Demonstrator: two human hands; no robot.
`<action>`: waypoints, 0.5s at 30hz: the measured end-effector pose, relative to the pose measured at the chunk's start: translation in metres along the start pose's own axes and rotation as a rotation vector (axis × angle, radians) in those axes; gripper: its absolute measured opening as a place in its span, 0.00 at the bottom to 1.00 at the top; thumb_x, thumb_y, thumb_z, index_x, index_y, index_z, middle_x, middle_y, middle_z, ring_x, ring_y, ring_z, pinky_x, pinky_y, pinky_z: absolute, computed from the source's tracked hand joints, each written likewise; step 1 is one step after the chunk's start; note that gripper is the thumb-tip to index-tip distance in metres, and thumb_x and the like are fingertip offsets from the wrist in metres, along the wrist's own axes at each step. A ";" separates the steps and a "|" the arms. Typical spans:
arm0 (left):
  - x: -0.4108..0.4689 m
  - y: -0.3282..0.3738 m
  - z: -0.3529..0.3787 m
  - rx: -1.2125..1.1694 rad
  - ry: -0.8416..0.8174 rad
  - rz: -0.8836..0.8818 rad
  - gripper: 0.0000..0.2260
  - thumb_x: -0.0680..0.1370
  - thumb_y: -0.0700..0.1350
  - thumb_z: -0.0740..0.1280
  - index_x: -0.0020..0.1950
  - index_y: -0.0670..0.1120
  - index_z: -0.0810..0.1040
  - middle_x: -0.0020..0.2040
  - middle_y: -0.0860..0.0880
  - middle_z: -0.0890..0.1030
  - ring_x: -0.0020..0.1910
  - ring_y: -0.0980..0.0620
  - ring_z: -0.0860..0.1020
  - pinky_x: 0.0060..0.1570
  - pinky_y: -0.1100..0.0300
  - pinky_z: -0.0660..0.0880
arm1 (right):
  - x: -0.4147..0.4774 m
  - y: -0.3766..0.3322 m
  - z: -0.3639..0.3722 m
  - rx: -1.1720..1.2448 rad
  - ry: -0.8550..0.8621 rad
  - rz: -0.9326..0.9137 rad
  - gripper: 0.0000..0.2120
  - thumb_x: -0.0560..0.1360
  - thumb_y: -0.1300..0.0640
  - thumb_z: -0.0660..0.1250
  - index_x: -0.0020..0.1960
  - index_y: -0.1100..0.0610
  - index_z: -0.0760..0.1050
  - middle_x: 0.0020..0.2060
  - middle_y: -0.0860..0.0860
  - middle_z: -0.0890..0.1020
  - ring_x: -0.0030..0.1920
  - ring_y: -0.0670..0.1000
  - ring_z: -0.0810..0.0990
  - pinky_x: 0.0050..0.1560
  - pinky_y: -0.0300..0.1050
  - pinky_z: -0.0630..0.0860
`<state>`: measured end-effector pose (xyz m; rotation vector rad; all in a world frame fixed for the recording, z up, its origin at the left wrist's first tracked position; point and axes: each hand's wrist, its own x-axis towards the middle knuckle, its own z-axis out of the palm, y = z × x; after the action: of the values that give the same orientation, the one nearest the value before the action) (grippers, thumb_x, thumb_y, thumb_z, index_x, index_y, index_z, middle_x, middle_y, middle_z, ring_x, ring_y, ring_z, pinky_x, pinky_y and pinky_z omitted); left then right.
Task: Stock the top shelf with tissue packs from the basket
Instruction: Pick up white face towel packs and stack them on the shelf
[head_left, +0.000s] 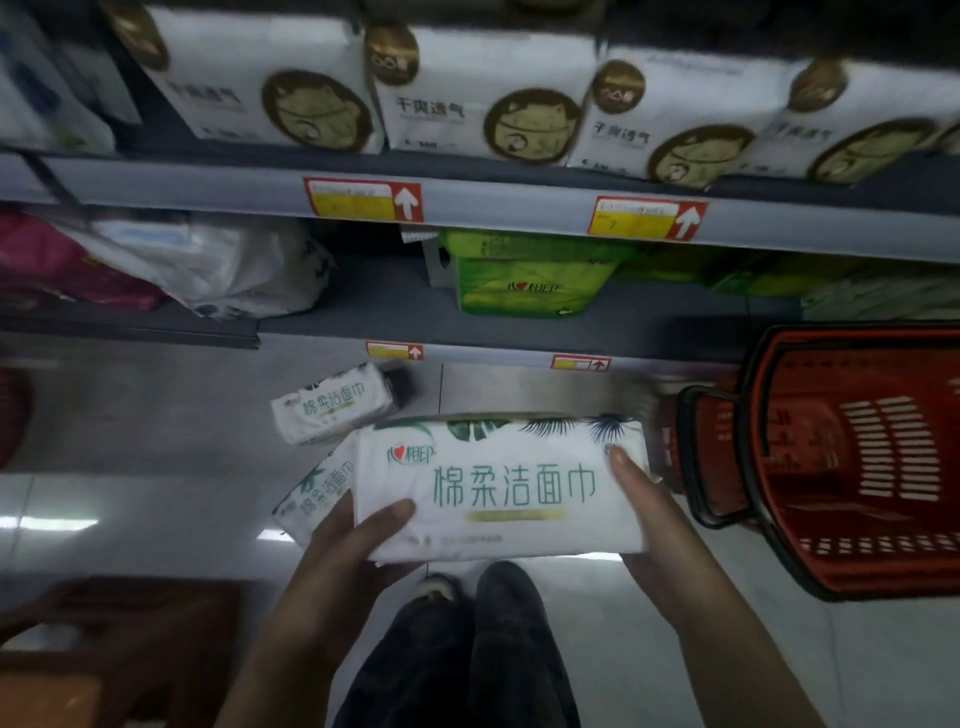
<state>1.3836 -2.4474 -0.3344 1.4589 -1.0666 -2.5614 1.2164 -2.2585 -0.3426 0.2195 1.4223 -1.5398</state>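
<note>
Entry: both hands on one tissue pack (498, 488), held at about waist level in front of the shelving, printed face up toward the camera. Left hand (358, 540) clamps the lower left corner, thumb laid across the front face and fingers hidden behind. Right hand (644, 499) clamps the right end the same way, thumb on the face near the upper corner. The pack's long axis runs left to right, roughly parallel to the shelf lips. It sits between the two palms, so neither hand is nearer. The highest shelf in view (519, 208), carrying white packs with gold roundels, lies above and beyond the fingers. I judge the next move to be a straight lift up and forward, keeping that axis level. A second pack (319, 493) pokes out behind the left end; motion blur stops me telling whether the left fingers also carry it. A third pack (332, 410) shows lower down, toward the floor. The red basket (831, 431) stands just beside the right hand.
</note>
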 end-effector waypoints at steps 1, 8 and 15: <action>-0.009 0.007 0.004 0.003 0.002 0.007 0.42 0.50 0.53 0.84 0.62 0.44 0.78 0.57 0.40 0.83 0.54 0.40 0.82 0.44 0.51 0.81 | -0.005 -0.007 0.003 0.040 -0.002 -0.001 0.43 0.61 0.36 0.76 0.69 0.55 0.70 0.62 0.55 0.79 0.63 0.55 0.77 0.64 0.55 0.70; -0.070 0.063 0.038 0.142 -0.066 0.083 0.42 0.50 0.56 0.82 0.62 0.46 0.77 0.56 0.42 0.83 0.55 0.41 0.82 0.51 0.45 0.79 | -0.067 -0.061 0.030 0.162 0.017 -0.039 0.44 0.56 0.38 0.79 0.67 0.55 0.73 0.61 0.55 0.80 0.62 0.54 0.78 0.65 0.56 0.69; -0.132 0.114 0.065 0.254 -0.121 0.093 0.42 0.53 0.58 0.82 0.64 0.47 0.76 0.57 0.45 0.83 0.56 0.45 0.82 0.50 0.51 0.80 | -0.142 -0.094 0.066 0.239 0.156 -0.158 0.45 0.54 0.36 0.78 0.64 0.59 0.76 0.59 0.57 0.81 0.60 0.56 0.79 0.63 0.56 0.71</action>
<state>1.3738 -2.4566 -0.1492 1.2737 -1.4866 -2.5534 1.2483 -2.2563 -0.1623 0.3858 1.4007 -1.8582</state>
